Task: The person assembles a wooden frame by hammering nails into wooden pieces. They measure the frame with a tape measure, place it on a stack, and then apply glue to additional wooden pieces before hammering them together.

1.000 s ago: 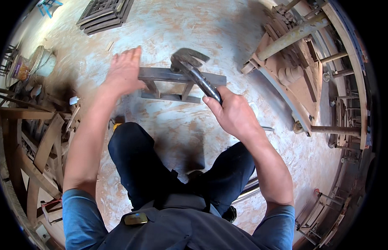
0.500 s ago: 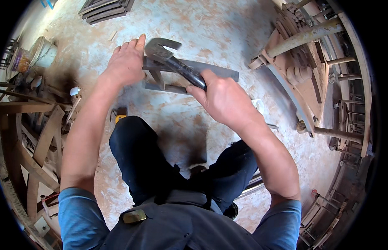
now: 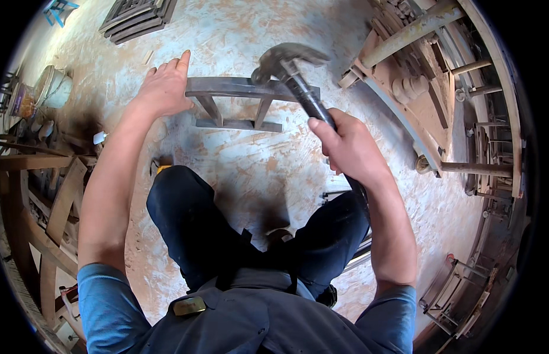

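Observation:
A claw hammer (image 3: 295, 82) with a dark handle is in my right hand (image 3: 354, 147), whose fingers are wrapped round the grip. Its blurred metal head hangs above the right part of a grey-brown wooden frame (image 3: 227, 87). Two long rails joined by short crosspieces make up this frame, and the lower rail looks nearer the floor. At the frame's left end is my left hand (image 3: 163, 87), with its fingers stretched out and the thumb on the near side. The end of the upper rail meets this hand between thumb and forefinger.
Stacked dark frames (image 3: 139, 20) lie on the floor at the far left. A whitish bucket (image 3: 55, 87) stands at the left, above wooden parts (image 3: 56, 206). Large curved woodwork (image 3: 398, 109) with round poles occupies the right. Something yellow (image 3: 162, 169) lies by my left knee.
My right hand with the hammer has swung right and nearer to me, off the left part of the frame. My left hand and the frame appear slightly farther left, as the view has shifted too.

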`<state>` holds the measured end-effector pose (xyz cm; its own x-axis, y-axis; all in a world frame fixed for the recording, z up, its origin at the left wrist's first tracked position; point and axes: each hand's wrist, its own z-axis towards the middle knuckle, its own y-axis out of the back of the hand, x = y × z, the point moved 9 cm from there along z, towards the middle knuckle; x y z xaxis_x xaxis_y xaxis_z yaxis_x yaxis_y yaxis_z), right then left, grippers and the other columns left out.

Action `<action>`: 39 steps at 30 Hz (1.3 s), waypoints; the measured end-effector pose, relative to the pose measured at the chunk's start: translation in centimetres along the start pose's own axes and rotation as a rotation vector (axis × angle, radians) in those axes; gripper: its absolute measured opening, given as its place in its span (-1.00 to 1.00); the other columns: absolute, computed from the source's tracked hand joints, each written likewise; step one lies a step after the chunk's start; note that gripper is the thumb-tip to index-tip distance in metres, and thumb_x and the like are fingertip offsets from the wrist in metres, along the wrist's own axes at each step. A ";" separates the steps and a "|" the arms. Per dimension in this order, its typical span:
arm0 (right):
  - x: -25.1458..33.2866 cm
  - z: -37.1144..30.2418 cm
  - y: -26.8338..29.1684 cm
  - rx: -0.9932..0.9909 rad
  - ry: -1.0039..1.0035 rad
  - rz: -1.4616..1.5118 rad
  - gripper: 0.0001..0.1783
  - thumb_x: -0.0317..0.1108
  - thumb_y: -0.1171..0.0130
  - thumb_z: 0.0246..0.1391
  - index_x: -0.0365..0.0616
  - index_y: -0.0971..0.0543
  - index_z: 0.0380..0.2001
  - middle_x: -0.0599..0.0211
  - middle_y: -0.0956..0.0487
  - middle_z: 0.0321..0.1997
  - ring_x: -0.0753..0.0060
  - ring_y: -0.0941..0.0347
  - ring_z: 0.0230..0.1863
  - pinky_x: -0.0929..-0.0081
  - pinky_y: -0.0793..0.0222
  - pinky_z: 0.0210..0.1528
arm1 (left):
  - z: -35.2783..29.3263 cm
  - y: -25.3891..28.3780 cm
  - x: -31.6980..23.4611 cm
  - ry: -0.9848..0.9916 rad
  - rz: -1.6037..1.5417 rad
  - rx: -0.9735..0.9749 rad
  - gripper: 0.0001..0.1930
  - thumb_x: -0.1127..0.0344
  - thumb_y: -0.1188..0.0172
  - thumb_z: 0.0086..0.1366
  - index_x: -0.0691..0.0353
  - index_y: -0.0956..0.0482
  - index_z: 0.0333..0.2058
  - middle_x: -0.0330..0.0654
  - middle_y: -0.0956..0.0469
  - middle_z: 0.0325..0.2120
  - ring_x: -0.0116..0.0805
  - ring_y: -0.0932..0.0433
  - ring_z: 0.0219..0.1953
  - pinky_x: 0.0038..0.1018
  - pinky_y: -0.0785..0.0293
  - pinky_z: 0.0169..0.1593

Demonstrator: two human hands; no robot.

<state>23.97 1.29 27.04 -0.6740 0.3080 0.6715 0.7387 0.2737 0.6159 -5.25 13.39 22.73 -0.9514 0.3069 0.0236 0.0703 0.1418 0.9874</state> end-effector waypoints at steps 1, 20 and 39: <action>-0.7 -0.5 -0.2 0.018 -0.061 0.112 -0.59 -0.07 -0.05 0.27 -0.26 -0.46 -0.41 0.23 -0.48 -0.67 0.33 -0.45 -0.67 0.37 -0.35 -0.55 | -0.3 -0.1 -0.1 -0.010 0.001 -0.018 0.04 0.24 -0.36 -0.05 0.31 0.05 0.36 0.15 -0.31 0.18 0.06 -0.32 0.21 -0.15 -0.21 0.29; -15.9 -1.6 -4.5 0.016 -0.209 1.481 -0.57 0.00 0.03 0.32 -0.23 -0.36 -0.19 0.26 -0.38 -0.68 0.43 -0.30 -0.85 0.41 -0.35 -0.85 | -17.9 -16.5 -2.0 -0.301 -0.362 0.960 -0.64 0.09 -0.50 -0.14 0.18 -0.58 -0.47 -0.05 -0.58 -0.52 -0.02 -0.60 -0.39 -0.24 -0.48 -0.29; -22.5 -2.7 -12.1 0.015 -0.719 0.924 -0.63 -0.02 0.00 0.32 -0.14 -0.32 -0.14 0.35 -0.44 -0.64 0.47 -0.37 -0.81 0.46 -0.39 -0.82 | -14.3 -35.9 -2.4 -0.447 -0.202 0.236 -0.59 0.04 -0.40 -0.07 0.14 -0.54 -0.31 -0.12 -0.49 -0.26 -0.09 -0.48 -0.07 -0.24 -0.47 -0.06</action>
<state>30.17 -11.42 5.64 0.2747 0.8382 0.4711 0.9490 -0.3151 0.0072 -9.80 -5.90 -10.50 -0.7367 0.6144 -0.2825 0.0135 0.4310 0.9023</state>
